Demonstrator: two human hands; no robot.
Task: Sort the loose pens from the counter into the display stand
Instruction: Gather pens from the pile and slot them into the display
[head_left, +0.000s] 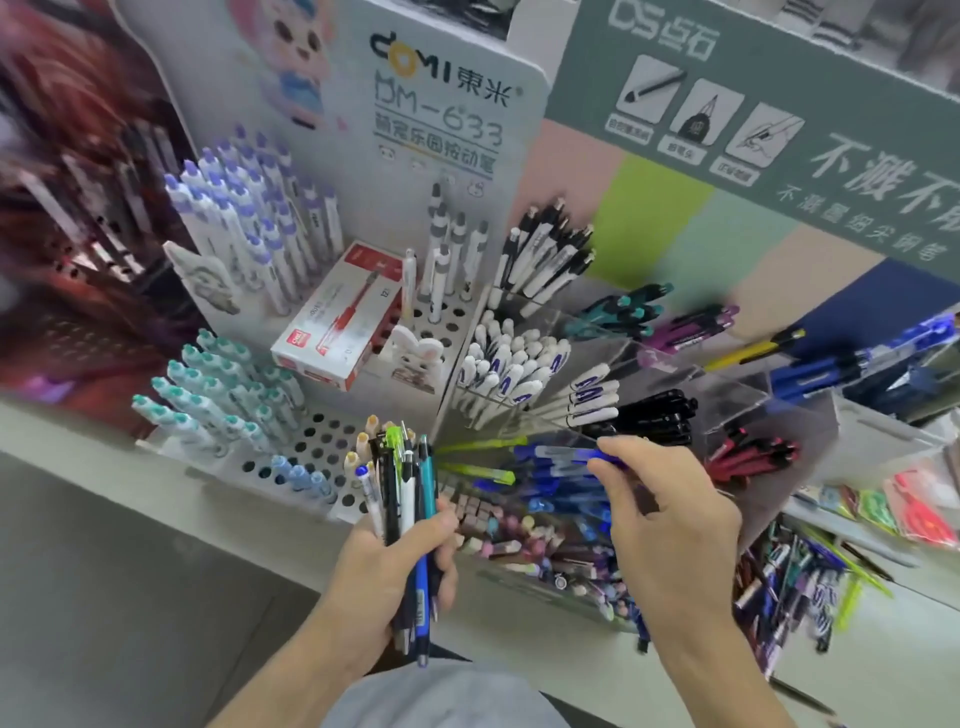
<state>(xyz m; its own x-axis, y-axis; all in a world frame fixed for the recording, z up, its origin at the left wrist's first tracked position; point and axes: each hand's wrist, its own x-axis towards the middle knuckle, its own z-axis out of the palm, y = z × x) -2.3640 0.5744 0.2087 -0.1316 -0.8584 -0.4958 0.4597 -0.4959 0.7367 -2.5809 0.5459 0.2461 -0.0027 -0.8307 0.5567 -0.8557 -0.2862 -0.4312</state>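
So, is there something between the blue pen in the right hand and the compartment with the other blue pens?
Nothing visible blocks it. The right hand pinches the blue pen directly above the blue pens' compartment, with only open space between them.

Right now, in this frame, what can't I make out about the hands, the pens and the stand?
- Blue pen, head view: its rear end is hidden inside the right hand.
- Pen bundle: the left hand covers the barrels, so no count.
- Left shelves: motion blur, contents unreadable.
- Loose pens at right: blurred, types unclear.
- Clear stand: its right side is cut off by the edge.
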